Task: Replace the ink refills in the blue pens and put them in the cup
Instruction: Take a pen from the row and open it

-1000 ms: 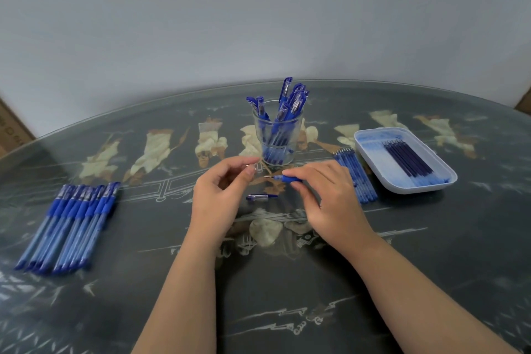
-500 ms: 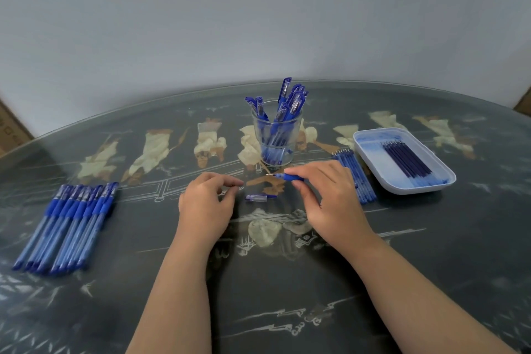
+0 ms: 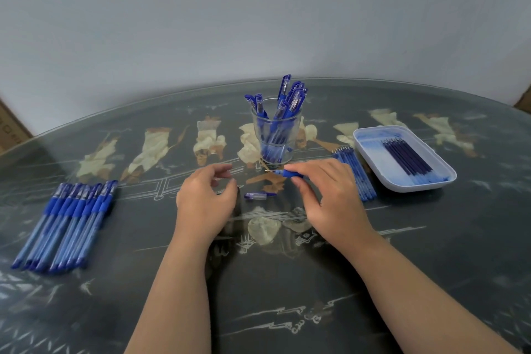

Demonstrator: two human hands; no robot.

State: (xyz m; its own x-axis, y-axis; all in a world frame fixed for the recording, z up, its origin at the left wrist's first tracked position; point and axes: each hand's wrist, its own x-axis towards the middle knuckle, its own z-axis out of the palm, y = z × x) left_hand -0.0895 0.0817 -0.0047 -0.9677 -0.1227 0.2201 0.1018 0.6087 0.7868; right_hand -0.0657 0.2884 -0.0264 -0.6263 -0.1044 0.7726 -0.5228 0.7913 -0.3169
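Observation:
My right hand (image 3: 327, 195) grips a blue pen (image 3: 287, 173) by its rubber grip, with the metal tip pointing left just in front of the glass cup (image 3: 275, 135). The cup holds several capped blue pens. My left hand (image 3: 204, 201) hovers low over the table to the left of the pen, thumb and fingers curled and apart, and nothing shows between them. A loose pen cap (image 3: 258, 195) lies on the table between my hands.
Several blue pens (image 3: 69, 221) lie in a row at the left. A bunch of blue refills (image 3: 356, 178) lies right of my right hand, beside a white tray (image 3: 425, 188) that holds dark refills (image 3: 408, 158). The dark table has a glass top.
My left hand left the pen tip, dropped to the table on the left and spread its fingers. My right hand and the pen stayed in place.

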